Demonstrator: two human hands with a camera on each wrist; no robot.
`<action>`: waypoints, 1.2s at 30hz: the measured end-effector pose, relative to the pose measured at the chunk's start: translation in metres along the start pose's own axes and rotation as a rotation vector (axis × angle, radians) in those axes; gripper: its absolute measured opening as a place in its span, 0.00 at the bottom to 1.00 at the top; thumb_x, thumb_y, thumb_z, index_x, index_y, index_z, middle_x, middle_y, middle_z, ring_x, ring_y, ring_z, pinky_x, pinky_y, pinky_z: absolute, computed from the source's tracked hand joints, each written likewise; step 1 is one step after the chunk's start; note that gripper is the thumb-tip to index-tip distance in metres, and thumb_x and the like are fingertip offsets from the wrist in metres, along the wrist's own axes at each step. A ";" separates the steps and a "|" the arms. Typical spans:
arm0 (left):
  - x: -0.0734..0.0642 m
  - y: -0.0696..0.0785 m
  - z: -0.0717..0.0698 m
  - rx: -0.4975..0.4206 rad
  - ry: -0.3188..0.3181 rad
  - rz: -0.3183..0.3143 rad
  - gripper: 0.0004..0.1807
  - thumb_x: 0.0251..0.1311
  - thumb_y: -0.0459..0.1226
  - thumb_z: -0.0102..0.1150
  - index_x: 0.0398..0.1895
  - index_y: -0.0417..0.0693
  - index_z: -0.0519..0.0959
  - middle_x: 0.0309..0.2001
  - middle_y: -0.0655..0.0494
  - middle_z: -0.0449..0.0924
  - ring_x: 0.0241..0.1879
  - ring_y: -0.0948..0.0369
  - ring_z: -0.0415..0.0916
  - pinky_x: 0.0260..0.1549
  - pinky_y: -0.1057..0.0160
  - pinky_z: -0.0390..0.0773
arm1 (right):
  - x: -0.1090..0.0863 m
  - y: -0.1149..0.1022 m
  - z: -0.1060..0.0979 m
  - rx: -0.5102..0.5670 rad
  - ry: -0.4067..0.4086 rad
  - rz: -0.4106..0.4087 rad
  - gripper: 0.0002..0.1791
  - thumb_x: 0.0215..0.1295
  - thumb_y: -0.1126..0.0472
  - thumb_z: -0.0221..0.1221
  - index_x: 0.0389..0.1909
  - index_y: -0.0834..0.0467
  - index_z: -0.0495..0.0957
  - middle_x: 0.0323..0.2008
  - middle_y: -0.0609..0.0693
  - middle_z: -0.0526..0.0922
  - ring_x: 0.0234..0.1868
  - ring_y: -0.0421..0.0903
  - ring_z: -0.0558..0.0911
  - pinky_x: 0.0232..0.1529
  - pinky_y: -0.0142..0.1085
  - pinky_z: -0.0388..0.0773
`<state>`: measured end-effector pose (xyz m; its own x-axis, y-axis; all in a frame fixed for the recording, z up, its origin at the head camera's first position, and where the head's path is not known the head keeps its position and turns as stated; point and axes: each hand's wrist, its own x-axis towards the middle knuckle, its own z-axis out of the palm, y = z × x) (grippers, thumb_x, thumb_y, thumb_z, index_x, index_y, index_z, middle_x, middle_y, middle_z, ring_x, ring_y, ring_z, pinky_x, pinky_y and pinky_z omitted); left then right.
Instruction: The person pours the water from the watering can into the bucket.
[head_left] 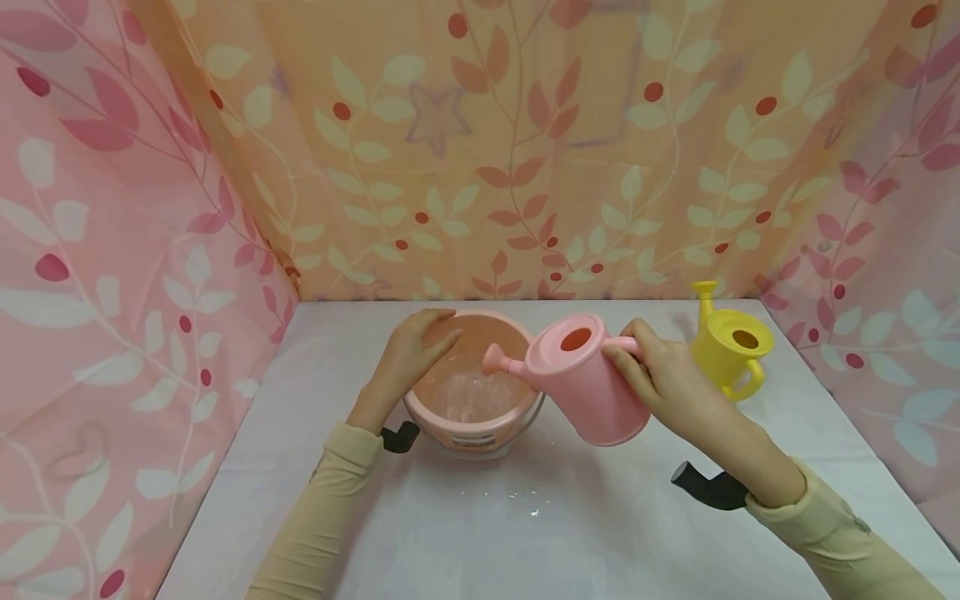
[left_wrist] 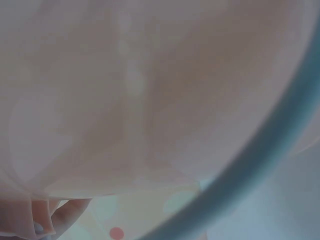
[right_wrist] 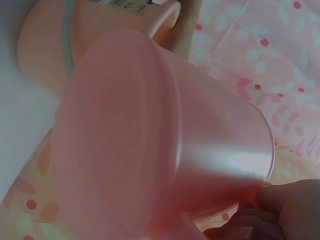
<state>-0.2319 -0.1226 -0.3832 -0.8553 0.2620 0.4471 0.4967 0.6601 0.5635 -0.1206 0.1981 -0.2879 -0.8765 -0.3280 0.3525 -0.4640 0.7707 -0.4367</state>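
Note:
My right hand point(head_left: 671, 383) grips the handle of a pink watering can point(head_left: 588, 387), which is tilted left. Its spout reaches over a pale pink bucket point(head_left: 442, 419), the rose above the inside. Water shows in the bucket; whether any runs from the rose is hard to tell. My left hand point(head_left: 405, 358) holds the bucket's left rim, the thumb on the inner side. In the left wrist view, the bucket's outer wall point(left_wrist: 100, 100) fills most of the picture, with fingers point(left_wrist: 72, 215) at the lower left. The right wrist view shows the can's base point(right_wrist: 110, 135) close up.
A yellow watering can point(head_left: 723, 354) stands at the back right of the white tabletop point(head_left: 480, 542). Water drops point(head_left: 534, 512) lie in front of the bucket. A grey bucket handle point(left_wrist: 240, 185) crosses the left wrist view. Leaf-patterned cloth point(head_left: 517, 150) hangs behind and at both sides.

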 end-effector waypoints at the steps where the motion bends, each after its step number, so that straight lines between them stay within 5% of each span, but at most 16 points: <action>1: 0.000 0.000 0.000 -0.002 0.000 -0.004 0.22 0.52 0.48 0.57 0.50 0.52 0.74 0.48 0.59 0.75 0.51 0.61 0.68 0.52 0.59 0.66 | 0.000 0.000 0.000 -0.001 0.000 0.000 0.12 0.61 0.51 0.50 0.32 0.56 0.64 0.20 0.46 0.72 0.21 0.40 0.72 0.22 0.26 0.73; 16: -0.001 0.001 0.000 0.011 -0.004 -0.026 0.24 0.51 0.53 0.54 0.51 0.54 0.73 0.48 0.61 0.74 0.52 0.62 0.68 0.52 0.60 0.66 | 0.000 -0.001 0.000 0.000 0.007 -0.006 0.12 0.61 0.52 0.50 0.31 0.56 0.64 0.19 0.45 0.70 0.21 0.40 0.71 0.21 0.28 0.72; 36: -0.001 0.000 0.000 -0.005 -0.009 -0.020 0.23 0.52 0.49 0.57 0.51 0.53 0.73 0.48 0.59 0.74 0.51 0.61 0.68 0.51 0.59 0.66 | 0.000 -0.001 0.000 0.006 -0.002 -0.003 0.12 0.61 0.51 0.50 0.31 0.56 0.64 0.19 0.45 0.70 0.21 0.39 0.71 0.21 0.28 0.72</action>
<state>-0.2311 -0.1227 -0.3834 -0.8662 0.2549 0.4297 0.4803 0.6618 0.5756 -0.1203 0.1970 -0.2870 -0.8753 -0.3311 0.3525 -0.4673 0.7666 -0.4404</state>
